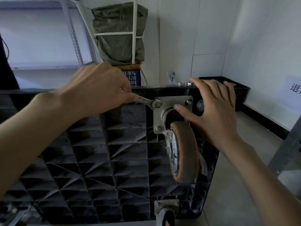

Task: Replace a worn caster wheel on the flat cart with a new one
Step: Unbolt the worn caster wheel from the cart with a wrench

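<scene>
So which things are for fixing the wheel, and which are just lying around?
For the job: silver open-ended wrench, worn orange caster wheel, its square metal plate, black ribbed plastic cart.

Lying about: green sack, blue plastic crate, black tray.

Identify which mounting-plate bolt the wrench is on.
The upper-left bolt: the wrench head sits around it. The upper-right bolt and lower-left bolt are bare.

The left hand (97, 88) covers most of the wrench (149, 102) handle. The right hand (211, 110) hides part of the mounting plate (172, 101) and the caster's (184, 152) fork. A second caster (165, 211), near, is cut off by the bottom edge. Printed characters on a sheet (295, 90) at the right edge are cut off.
</scene>
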`<state>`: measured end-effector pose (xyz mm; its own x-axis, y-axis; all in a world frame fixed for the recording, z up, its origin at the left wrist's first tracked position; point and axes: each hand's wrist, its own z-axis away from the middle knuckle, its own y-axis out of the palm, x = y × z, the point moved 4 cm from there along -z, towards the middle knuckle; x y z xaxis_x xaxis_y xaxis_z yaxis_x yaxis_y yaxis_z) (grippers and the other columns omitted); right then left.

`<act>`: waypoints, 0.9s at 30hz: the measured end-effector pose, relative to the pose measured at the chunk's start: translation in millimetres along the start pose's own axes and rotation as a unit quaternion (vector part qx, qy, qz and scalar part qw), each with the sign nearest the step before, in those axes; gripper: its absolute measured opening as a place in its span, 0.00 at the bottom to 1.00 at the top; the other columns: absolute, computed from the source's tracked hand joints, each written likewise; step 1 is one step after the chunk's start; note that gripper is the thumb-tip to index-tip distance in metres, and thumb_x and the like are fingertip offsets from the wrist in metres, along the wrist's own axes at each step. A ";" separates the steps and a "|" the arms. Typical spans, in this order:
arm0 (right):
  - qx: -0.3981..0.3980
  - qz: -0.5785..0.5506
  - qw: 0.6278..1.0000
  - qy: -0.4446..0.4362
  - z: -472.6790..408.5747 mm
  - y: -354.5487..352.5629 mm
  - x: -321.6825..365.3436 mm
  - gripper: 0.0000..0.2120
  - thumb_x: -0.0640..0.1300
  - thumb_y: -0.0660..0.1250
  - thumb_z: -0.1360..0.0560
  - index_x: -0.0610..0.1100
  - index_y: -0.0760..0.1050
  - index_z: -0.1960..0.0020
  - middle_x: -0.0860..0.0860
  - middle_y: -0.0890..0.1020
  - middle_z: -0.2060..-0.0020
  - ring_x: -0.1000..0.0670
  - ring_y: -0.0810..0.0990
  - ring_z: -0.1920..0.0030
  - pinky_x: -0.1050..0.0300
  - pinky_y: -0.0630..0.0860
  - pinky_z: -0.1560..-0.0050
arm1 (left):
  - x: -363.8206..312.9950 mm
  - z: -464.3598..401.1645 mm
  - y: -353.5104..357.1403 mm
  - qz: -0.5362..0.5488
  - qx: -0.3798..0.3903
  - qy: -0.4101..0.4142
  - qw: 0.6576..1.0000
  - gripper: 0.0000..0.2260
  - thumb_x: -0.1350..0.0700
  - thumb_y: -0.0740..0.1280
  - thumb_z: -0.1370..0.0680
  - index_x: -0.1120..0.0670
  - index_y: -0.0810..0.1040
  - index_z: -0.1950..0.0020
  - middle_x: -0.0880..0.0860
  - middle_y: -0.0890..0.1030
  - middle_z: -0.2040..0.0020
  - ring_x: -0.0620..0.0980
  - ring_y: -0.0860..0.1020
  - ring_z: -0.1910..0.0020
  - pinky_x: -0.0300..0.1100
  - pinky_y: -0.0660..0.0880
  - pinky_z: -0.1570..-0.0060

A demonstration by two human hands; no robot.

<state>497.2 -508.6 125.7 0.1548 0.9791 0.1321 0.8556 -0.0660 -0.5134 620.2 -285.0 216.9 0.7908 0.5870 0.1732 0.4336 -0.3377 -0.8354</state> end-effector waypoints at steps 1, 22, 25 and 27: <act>-0.002 0.001 1.000 -0.001 0.0 -0.3 -0.1 0.35 0.70 0.61 0.23 0.47 0.70 0.26 0.51 0.75 0.36 0.47 0.70 0.31 0.44 0.55 0.22 | -1.4 -3.9 -0.8 -0.019 0.008 0.008 1.000 0.20 0.30 0.62 0.25 0.42 0.86 0.52 0.42 0.77 0.65 0.49 0.77 0.63 0.39 0.64 0.69; 0.001 -0.003 1.000 -0.001 -0.3 1.2 -0.7 0.35 0.70 0.63 0.24 0.47 0.70 0.26 0.51 0.75 0.37 0.46 0.71 0.32 0.43 0.56 0.23 | -12.1 -17.0 -13.8 -0.052 -0.003 -0.045 0.998 0.24 0.33 0.71 0.28 0.55 0.81 0.56 0.51 0.70 0.68 0.53 0.70 0.66 0.43 0.63 0.65; -0.004 -0.006 1.000 0.002 -0.1 0.6 -0.6 0.35 0.69 0.63 0.24 0.47 0.70 0.26 0.51 0.75 0.37 0.47 0.70 0.32 0.43 0.56 0.23 | -10.4 -13.5 -13.8 -0.051 -0.007 -0.043 0.998 0.24 0.31 0.69 0.28 0.52 0.80 0.60 0.50 0.71 0.69 0.49 0.69 0.70 0.40 0.60 0.71; -0.011 -0.005 1.000 -0.001 -0.1 0.3 0.1 0.35 0.69 0.63 0.24 0.47 0.71 0.27 0.51 0.76 0.37 0.47 0.69 0.32 0.43 0.56 0.23 | -5.0 -2.6 -6.1 -0.051 -0.003 -0.057 0.997 0.26 0.28 0.66 0.28 0.50 0.80 0.66 0.49 0.73 0.71 0.46 0.70 0.71 0.38 0.61 0.72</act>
<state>497.6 -508.5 125.6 0.1445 0.9801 0.1361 0.8676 -0.0593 -0.4938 614.7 -287.7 222.6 0.6886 0.6983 0.1955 0.5119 -0.2770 -0.8132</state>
